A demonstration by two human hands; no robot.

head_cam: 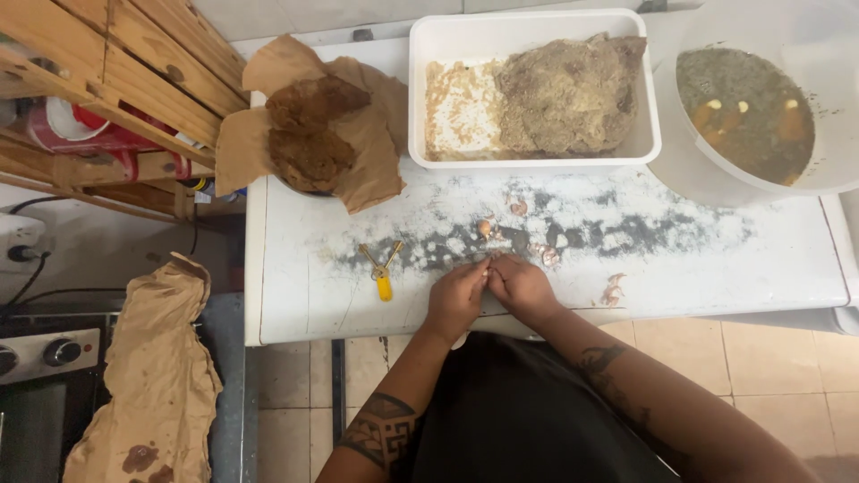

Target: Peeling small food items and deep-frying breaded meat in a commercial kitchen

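Head view: left hand [455, 300], right hand [519, 286] pinch papery peel [486, 268].

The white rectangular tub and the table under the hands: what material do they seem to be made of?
The white rectangular tub looks like smooth plastic: thin, rounded rim, even matte white. The table seems to be white-painted metal, probably: the paint is worn through to dark patches, with rounded edges.
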